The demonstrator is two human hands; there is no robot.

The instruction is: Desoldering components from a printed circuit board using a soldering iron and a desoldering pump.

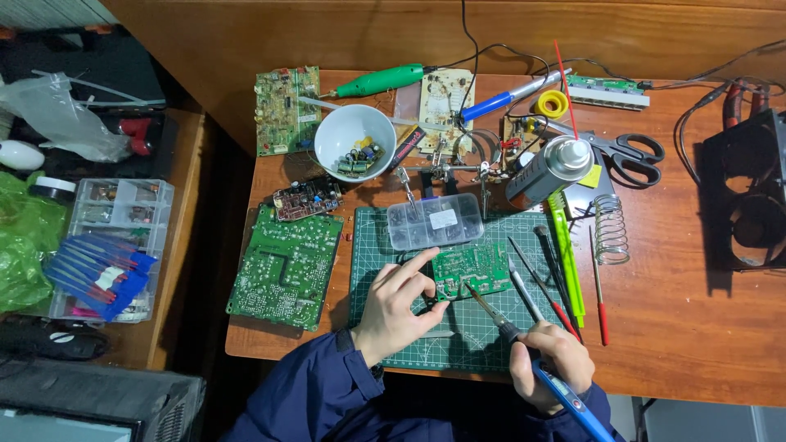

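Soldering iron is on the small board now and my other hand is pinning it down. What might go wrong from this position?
1. The left hand holds the small green circuit board close to the soldering iron's tip, so a slip could burn a finger.
2. The spray can stands just behind the cutting mat, perhaps too near a hot tip.
3. Loose tools lie beside the right hand; an elbow shift might knock them off.
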